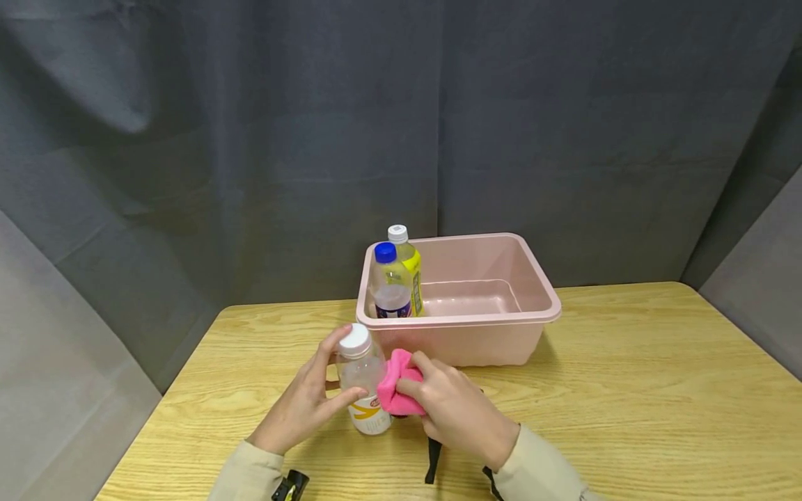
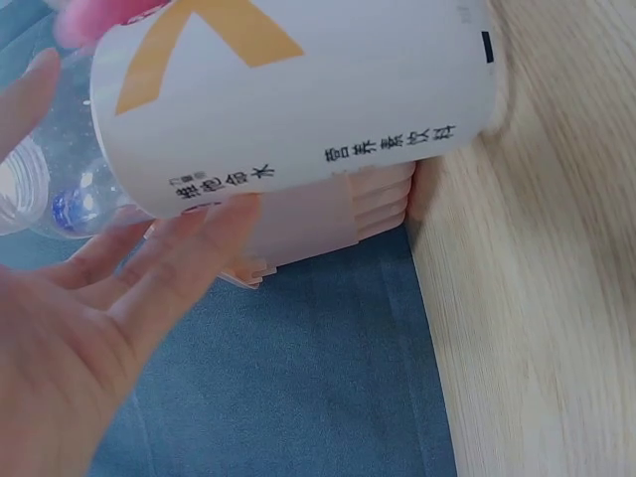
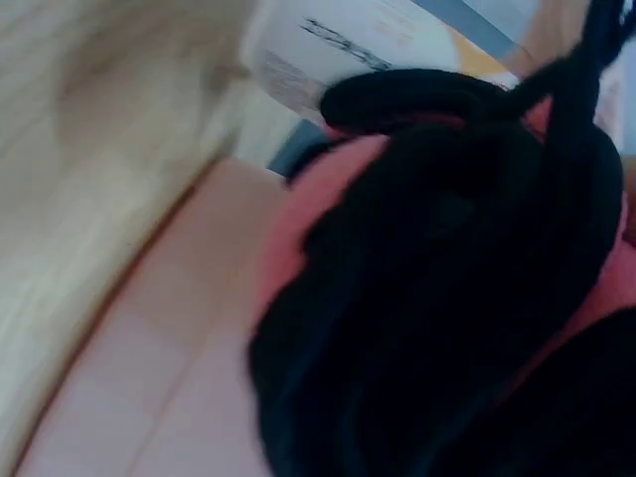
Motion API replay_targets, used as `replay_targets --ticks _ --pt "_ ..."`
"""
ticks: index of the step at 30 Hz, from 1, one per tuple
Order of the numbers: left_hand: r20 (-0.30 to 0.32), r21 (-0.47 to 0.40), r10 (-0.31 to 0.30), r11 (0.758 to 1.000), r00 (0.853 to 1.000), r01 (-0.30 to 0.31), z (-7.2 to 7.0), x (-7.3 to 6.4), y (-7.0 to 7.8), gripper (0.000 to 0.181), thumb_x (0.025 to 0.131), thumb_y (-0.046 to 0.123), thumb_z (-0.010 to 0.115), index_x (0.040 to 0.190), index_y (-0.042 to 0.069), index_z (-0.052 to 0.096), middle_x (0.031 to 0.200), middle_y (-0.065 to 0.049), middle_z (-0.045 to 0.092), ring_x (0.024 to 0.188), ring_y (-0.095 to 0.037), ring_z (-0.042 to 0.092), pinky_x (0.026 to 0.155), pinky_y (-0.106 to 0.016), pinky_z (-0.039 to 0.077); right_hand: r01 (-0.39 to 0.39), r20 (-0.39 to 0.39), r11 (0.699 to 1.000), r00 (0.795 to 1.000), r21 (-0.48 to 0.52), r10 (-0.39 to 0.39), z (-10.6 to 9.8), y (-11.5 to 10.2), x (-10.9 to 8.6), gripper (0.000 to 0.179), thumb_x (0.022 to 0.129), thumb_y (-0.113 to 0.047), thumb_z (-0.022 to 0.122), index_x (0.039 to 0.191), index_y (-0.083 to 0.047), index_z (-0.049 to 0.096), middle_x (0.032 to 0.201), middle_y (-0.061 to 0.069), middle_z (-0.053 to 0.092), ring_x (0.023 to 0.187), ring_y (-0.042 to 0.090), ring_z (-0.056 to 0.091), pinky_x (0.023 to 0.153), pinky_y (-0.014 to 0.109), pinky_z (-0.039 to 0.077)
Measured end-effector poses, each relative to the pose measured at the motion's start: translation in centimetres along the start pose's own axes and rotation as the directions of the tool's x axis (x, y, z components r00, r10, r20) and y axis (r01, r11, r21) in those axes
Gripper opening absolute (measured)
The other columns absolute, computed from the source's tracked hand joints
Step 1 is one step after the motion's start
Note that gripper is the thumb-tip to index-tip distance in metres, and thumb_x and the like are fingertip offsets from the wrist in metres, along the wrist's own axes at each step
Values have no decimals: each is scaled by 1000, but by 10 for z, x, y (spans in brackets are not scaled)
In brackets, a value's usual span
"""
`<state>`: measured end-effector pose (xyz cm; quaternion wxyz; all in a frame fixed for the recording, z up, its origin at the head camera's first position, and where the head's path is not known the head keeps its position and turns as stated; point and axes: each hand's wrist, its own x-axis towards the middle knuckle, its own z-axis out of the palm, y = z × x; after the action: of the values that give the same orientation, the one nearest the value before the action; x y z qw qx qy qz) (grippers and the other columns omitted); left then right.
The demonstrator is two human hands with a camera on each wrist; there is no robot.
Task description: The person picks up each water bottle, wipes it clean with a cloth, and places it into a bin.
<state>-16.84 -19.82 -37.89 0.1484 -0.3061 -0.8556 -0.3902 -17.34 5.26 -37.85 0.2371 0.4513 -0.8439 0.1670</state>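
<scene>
A clear plastic bottle (image 1: 358,376) with a white cap and a white label stands on the table in front of the bin. My left hand (image 1: 299,402) grips it from the left, the index finger up at the cap and the thumb across the front. In the left wrist view, a yellow-orange mark and dark print show on the bottle's label (image 2: 298,89). My right hand (image 1: 460,410) holds a bunched pink cloth (image 1: 391,393) against the bottle's right side. Black fabric and cord (image 3: 437,258) cover much of the pink cloth in the right wrist view.
Behind the hands stands a pink plastic bin (image 1: 464,341). In its left end are a blue-capped bottle (image 1: 391,289) and a white-capped bottle with a yellow label (image 1: 413,264). A black strap (image 1: 434,459) hangs below my right hand. Dark curtain (image 1: 326,153) closes off the back.
</scene>
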Motion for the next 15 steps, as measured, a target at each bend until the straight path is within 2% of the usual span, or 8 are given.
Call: replay_targets --ticks 3,6,9,15 --pt "-5 0 0 1000 1000 0 0 0 0 88 87 1 79 155 14 26 136 -20 52 108 -33 60 79 -29 60 8 167 1000 986 -15 -6 10 0 -3 37 65 8 79 93 -15 74 93 4 56 72 15 57 63 29 54" --pt "-9 1 -8 1000 1000 8 0 0 1 88 87 1 79 156 14 25 137 -21 51 109 -33 60 78 -29 60 19 264 1000 965 -10 -16 16 2 -4 35 65 8 79 92 -15 75 92 4 58 69 14 58 61 28 53" --pt "-6 -3 -11 1000 1000 11 0 0 1 87 87 2 78 156 15 25 137 -21 51 110 -34 59 78 -28 60 18 266 1000 964 3 -19 19 5 -6 38 64 10 78 94 -14 76 93 4 59 69 14 58 62 27 54" --pt "1 -3 -15 1000 1000 15 0 0 2 87 88 4 78 156 17 25 137 -20 52 110 -34 60 78 -30 60 3 224 999 974 36 -10 10 8 -6 40 64 10 76 95 -16 76 94 3 57 72 13 56 66 28 54"
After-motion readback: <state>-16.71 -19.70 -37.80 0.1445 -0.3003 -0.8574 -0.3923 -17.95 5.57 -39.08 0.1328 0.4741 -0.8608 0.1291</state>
